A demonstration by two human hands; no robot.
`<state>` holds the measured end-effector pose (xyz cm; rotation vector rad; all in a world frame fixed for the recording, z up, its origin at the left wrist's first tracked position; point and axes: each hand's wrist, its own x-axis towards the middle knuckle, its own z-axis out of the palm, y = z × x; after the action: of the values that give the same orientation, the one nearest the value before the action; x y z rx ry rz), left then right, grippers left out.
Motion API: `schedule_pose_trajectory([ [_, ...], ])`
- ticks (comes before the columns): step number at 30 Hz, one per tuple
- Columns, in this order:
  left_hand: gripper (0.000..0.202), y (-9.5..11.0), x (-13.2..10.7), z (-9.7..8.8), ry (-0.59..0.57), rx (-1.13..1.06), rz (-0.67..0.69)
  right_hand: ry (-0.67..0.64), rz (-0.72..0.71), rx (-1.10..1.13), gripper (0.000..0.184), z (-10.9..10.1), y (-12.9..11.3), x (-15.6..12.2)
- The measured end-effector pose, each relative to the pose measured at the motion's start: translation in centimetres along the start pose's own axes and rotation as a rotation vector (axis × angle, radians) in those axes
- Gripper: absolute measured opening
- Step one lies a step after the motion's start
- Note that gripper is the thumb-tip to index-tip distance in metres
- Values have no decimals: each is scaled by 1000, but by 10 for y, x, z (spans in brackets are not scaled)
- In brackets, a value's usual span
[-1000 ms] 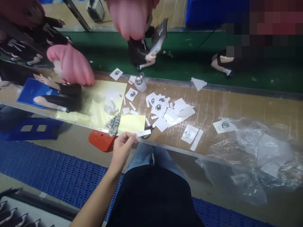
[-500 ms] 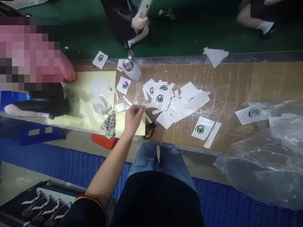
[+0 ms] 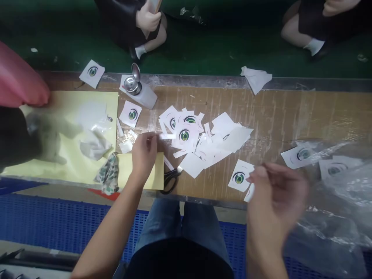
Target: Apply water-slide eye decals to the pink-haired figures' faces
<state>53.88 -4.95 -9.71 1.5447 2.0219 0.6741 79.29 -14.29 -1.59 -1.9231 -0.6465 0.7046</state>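
Observation:
My left hand (image 3: 144, 155) is closed in a pinch on a thin white paper strip (image 3: 167, 136), which points right towards a heap of paper pieces (image 3: 194, 164). Green-eye decals (image 3: 184, 135) are printed on several of these pieces. Below the strip, black-handled scissors (image 3: 171, 180) lie partly on a yellow sheet (image 3: 154, 174). Motion blurs my right hand (image 3: 276, 193), so I cannot make out whether it holds anything. It hovers at the right, next to another eye decal (image 3: 240, 176), and hides part of a small white piece (image 3: 249, 192).
A white pump bottle (image 3: 147, 95) with its metal lid up stands at the back. A patterned cloth (image 3: 108, 173) lies left, clear plastic wrap (image 3: 343, 201) right. Doll-like figures (image 3: 309, 29) sit beyond the bench. A pink sleeve (image 3: 23, 81) is at far left.
My right hand has come into view at the right. My left hand still pinches the paper strip. The whole view has shifted, with the bench things appearing further left and lower.

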Motion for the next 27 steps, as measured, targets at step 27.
schedule_pose_trajectory([
  [27,37,96,-44,81,-715,-1021,-456,-335,-267,-67,22,31,62,35],
])
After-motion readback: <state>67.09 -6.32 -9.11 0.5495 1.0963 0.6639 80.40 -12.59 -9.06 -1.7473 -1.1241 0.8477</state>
